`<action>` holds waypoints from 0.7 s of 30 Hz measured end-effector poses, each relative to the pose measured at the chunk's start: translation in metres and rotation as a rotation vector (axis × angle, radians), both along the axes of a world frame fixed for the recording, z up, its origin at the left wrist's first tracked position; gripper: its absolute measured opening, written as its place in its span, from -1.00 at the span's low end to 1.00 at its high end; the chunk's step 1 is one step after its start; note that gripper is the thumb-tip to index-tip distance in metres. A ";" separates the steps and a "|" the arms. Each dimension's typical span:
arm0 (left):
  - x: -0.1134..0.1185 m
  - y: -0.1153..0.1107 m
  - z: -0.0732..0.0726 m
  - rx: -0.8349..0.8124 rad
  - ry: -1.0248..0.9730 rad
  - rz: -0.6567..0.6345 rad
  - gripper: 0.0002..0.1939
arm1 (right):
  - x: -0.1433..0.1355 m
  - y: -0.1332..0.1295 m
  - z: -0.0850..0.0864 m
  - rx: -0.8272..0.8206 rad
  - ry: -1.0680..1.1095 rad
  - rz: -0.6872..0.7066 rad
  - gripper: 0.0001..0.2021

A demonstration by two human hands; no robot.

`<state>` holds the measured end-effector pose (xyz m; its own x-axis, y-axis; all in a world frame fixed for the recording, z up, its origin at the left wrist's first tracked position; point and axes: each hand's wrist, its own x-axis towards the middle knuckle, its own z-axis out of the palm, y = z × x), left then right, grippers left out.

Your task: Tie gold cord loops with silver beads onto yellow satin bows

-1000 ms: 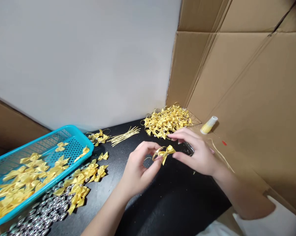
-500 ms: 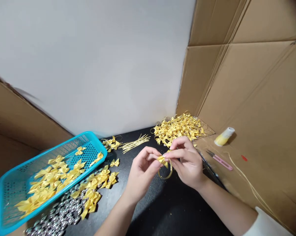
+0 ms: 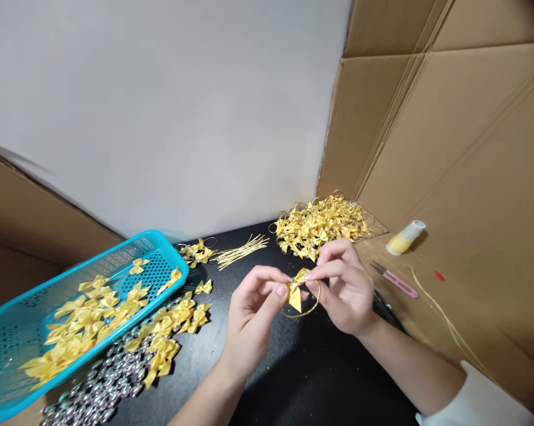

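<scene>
Between my two hands, over the black table (image 3: 320, 378), is a yellow ribbon bow (image 3: 295, 297) with a loop of gold cord (image 3: 306, 313) hanging under it. My left hand (image 3: 253, 313) pinches the bow's left side near a small silvery bead, which the fingertips partly cover. My right hand (image 3: 347, 287) pinches the right side, where the cord runs, between thumb and forefinger, its other fingers curled. Just beyond the hands lies a big pile of yellow bows with cord loops (image 3: 322, 225).
At left stands a turquoise basket (image 3: 83, 278) holding yellow bows. Beside it are silver beads (image 3: 111, 378) and loose bows (image 3: 164, 349). Cut gold cords (image 3: 243, 251) lie at the back. On cardboard at right are pink-handled snips (image 3: 398, 283), a thread spool (image 3: 406, 238) and loose cord (image 3: 444, 316).
The bow has turned so that its tail hangs down and more of it shows. My fingers have moved slightly apart, and the cord loop sits wider below. The view has shifted a little.
</scene>
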<state>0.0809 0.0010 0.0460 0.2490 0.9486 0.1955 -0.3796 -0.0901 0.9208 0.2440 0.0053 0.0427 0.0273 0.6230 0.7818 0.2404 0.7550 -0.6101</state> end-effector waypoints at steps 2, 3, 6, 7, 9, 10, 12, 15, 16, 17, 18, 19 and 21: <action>0.001 -0.001 0.001 0.031 0.057 0.051 -0.95 | -0.001 -0.001 0.000 0.010 -0.014 -0.021 -0.82; 0.001 -0.001 0.001 0.041 0.089 0.079 -0.95 | -0.001 -0.001 0.000 0.020 -0.029 -0.030 -0.83; 0.002 -0.002 0.001 0.054 0.165 0.143 -0.97 | -0.002 -0.001 0.002 0.064 -0.089 -0.065 -0.85; 0.002 -0.002 0.002 0.052 0.177 0.157 -0.97 | -0.002 -0.001 0.002 0.078 -0.107 -0.077 -0.86; 0.003 -0.002 0.002 0.037 0.186 0.168 -0.95 | -0.002 0.000 0.003 0.096 -0.135 -0.098 -0.87; 0.003 -0.002 0.002 0.027 0.186 0.168 -0.94 | -0.001 0.001 0.003 0.101 -0.149 -0.106 -0.88; 0.004 -0.001 0.002 0.006 0.184 0.163 -0.94 | -0.001 0.002 0.003 0.110 -0.174 -0.114 -0.87; 0.004 0.000 0.001 -0.019 0.189 0.155 -0.91 | -0.001 0.002 0.004 0.105 -0.171 -0.120 -0.86; 0.005 0.000 0.001 -0.027 0.187 0.150 -0.90 | -0.001 0.002 0.005 0.090 -0.164 -0.120 -0.85; 0.005 0.000 0.001 -0.034 0.180 0.142 -0.90 | -0.002 0.002 0.006 0.067 -0.163 -0.120 -0.84; 0.006 0.001 0.001 -0.040 0.168 0.133 -0.90 | -0.002 0.002 0.007 0.041 -0.169 -0.119 -0.83; 0.006 0.001 0.001 -0.045 0.152 0.120 -0.90 | -0.002 0.002 0.008 0.018 -0.181 -0.117 -0.84; 0.007 0.003 0.001 -0.064 0.109 0.096 -0.90 | -0.003 0.003 0.009 -0.010 -0.208 -0.119 -0.85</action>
<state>0.0877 0.0038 0.0469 0.1732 0.9786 0.1108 -0.2699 -0.0610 0.9610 0.2409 0.0082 0.0519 -0.0600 0.6329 0.7719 0.4490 0.7078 -0.5454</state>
